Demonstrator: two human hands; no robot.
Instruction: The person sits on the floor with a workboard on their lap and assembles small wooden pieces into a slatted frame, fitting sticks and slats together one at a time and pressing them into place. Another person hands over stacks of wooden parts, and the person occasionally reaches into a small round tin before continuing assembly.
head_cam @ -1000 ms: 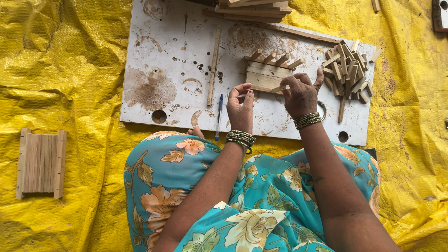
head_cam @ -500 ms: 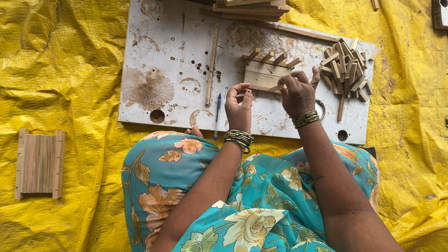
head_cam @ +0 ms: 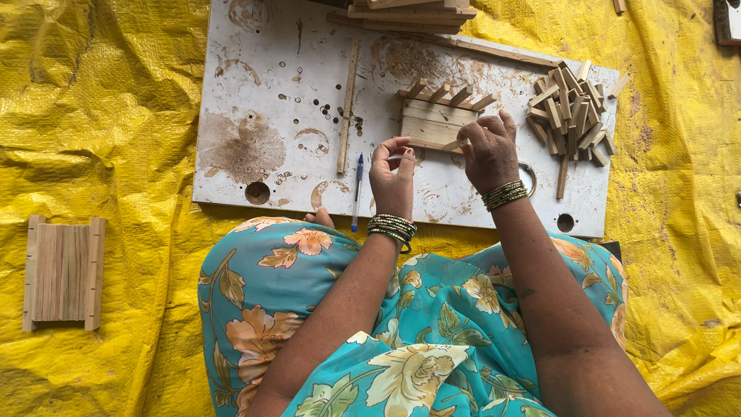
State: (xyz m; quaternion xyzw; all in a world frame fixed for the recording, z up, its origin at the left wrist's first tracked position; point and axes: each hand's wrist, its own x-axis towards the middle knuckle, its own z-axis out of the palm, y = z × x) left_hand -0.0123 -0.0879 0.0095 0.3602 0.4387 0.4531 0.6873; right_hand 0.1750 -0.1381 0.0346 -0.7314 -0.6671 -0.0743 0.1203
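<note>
Both hands work at the near edge of a small slat panel (head_cam: 436, 122) on a stained white board (head_cam: 255, 93). Left hand (head_cam: 392, 176) has fingers curled, tips pinched by the panel's lower edge; can't tell what it grips, if anything. Right hand (head_cam: 488, 150) is closed w/ a short stick (head_cam: 455, 144) pinched at its fingertips, touching the panel. Stick pile (head_cam: 571, 108) lies just right of the right hand. Pen (head_cam: 357, 189) sits just left of the left hand, a long strip (head_cam: 348, 108) beyond it. A finished panel (head_cam: 63, 272) lies well off left on yellow tarp (head_cam: 100, 116).
</note>
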